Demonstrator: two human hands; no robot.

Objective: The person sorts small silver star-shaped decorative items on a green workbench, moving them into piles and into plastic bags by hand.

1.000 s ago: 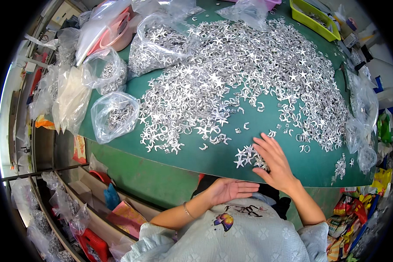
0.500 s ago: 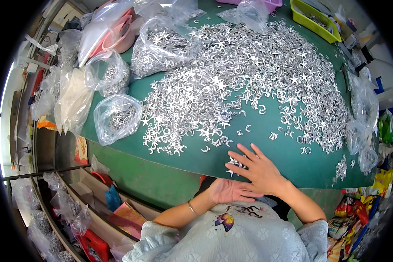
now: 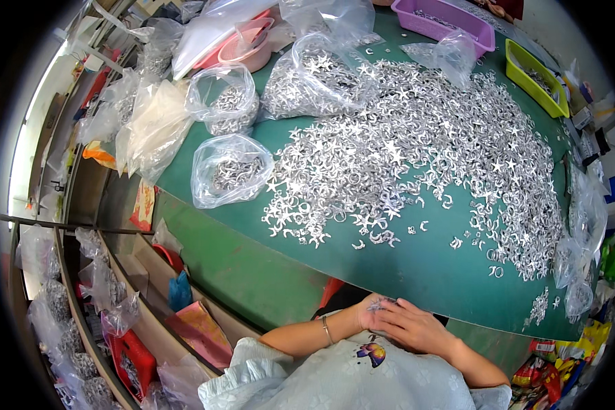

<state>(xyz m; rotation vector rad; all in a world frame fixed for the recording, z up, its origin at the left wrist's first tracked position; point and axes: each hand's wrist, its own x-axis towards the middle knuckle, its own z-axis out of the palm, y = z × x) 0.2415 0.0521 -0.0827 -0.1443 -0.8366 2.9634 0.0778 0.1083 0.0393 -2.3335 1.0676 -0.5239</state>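
Note:
Close to my body, just off the front edge of the green table, my two hands meet. My left hand [image 3: 369,317] is cupped palm up and holds a few small silver star-shaped metal pieces [image 3: 381,304], partly covered. Across its palm lies my right hand [image 3: 417,330], fingers stretched out over the left fingers. Whether the right fingertips grip a piece cannot be made out. Beyond my hands spreads a big heap of silver metal pieces [image 3: 389,147], stars, crescents and rings mixed. A few loose pieces [image 3: 456,242] lie at its near side.
Clear plastic bags of metal pieces [image 3: 232,172] stand on the table [image 3: 362,270] at left, near a pink basin [image 3: 246,48]. Purple [image 3: 451,27] and lime-green trays [image 3: 536,78] sit at the far right. Compartments with bags [image 3: 147,301] are at lower left.
My right hand has drawn back from the tabletop onto my left hand, and silver star pieces from the table edge are now in the left. The view has shifted.

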